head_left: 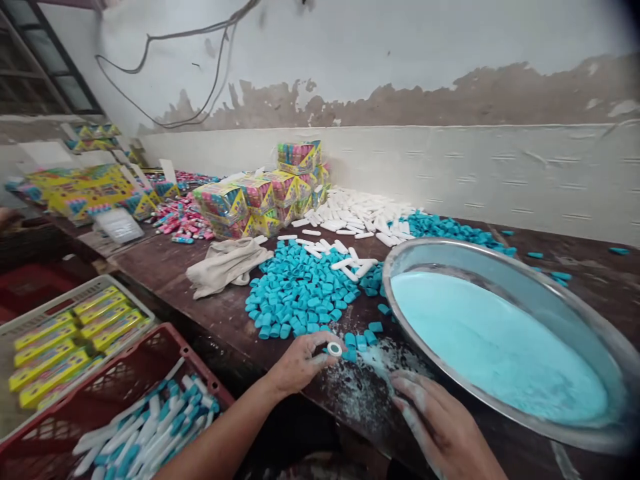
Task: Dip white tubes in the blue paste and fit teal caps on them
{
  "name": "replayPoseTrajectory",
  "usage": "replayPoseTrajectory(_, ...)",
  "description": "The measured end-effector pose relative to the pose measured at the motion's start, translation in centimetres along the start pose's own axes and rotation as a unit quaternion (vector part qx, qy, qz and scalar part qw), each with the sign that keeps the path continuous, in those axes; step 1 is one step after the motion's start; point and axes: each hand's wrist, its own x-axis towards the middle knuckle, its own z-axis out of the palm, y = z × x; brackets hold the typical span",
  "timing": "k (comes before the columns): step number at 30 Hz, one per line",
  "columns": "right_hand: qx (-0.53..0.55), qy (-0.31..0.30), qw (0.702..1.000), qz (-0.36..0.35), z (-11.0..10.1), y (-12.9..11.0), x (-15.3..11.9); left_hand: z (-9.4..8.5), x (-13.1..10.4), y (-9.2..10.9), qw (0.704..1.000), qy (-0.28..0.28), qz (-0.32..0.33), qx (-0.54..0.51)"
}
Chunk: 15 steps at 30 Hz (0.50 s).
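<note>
Peeling white wall [350, 53] behind, dark desk [165, 267] in front. Head view: left hand [295, 363] at near edge, small white-rimmed round piece [335, 349] pinched in the fingertips. Right hand [445, 427] powder-dusted, fingers loosely spread, nothing visible in it; beside oval metal basin [530, 283] of pale-blue powder [490, 347], right side. Looks like mid-handling; piece calls for a steady pinch. Teal cap pile [305, 287] lies beyond left hand.

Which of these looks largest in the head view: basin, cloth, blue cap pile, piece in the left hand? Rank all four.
Largest to smallest:
Basin
Blue cap pile
Cloth
Piece in the left hand
</note>
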Motion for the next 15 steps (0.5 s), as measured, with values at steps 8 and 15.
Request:
replayPoseTrajectory(8, 0.025, -0.052, 0.997, 0.054, 4.0, 1.0, -0.2, -0.5, -1.6, -1.9, 0.999, 0.027, -0.012, 0.02)
replayPoseTrajectory(15, 0.044, -0.077, 0.992, 0.092, 4.4, 1.1, 0.1, -0.3, -1.8, -2.5, 0.999, 0.037, -0.019, -0.01)
